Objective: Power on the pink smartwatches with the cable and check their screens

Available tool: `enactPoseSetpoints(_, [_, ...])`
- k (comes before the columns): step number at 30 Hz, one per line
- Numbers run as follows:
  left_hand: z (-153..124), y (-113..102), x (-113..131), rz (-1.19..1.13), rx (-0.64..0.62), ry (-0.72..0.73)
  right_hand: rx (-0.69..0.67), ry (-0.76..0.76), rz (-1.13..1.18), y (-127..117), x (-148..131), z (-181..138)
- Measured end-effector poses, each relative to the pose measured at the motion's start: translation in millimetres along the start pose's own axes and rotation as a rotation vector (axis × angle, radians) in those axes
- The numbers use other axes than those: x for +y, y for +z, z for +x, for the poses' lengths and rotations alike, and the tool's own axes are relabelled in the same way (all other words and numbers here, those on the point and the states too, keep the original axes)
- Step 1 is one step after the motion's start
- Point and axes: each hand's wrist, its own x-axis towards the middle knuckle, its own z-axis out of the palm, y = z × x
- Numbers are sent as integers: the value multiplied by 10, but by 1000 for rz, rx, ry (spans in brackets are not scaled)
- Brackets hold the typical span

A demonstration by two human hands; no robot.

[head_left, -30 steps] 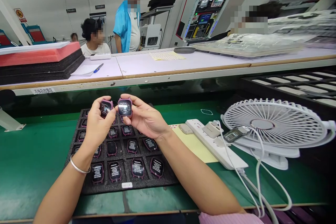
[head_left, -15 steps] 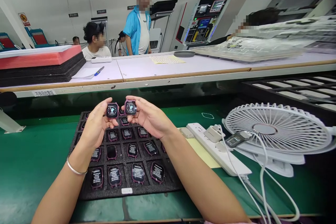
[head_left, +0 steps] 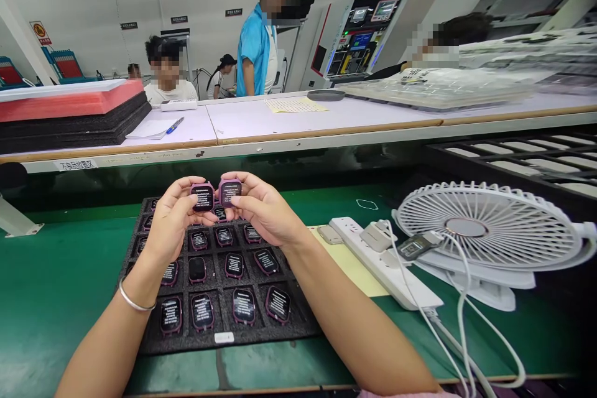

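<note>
My left hand [head_left: 173, 217] is closed around a purple-framed smartwatch [head_left: 203, 193], its thumb on the lit screen's edge. Close beside it, my right hand [head_left: 263, 208] grips a second purple smartwatch [head_left: 230, 189], with the thumb at its lower right corner. Both screens face me and show lines of white text. Below the hands lies a black foam tray [head_left: 224, 348] with more such watches in its square pockets. Most of those screens show text, while one watch [head_left: 197, 269] has a dark screen. My hands and forearms hide parts of the tray.
Right of the tray are a white power strip [head_left: 373, 261] with plugs and cables, and a white fan [head_left: 485, 236]. A shelf [head_left: 261, 121] runs across the back, with stacked foam [head_left: 69, 115] at left. Several people are beyond it.
Both held watch screens have switched from a dial picture to text lines, and my thumbs have come onto their fronts. The standing person in blue has moved right and turned.
</note>
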Motion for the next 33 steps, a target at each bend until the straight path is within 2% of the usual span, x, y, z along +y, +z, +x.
enactPoseSetpoints(12, [-38,26,2,106,4,48,-10,-40,-34,10,-11,-13])
enactPoseSetpoints(33, [-40,22,1,83,-27,62,-34,-43,-53,32,-43,-39])
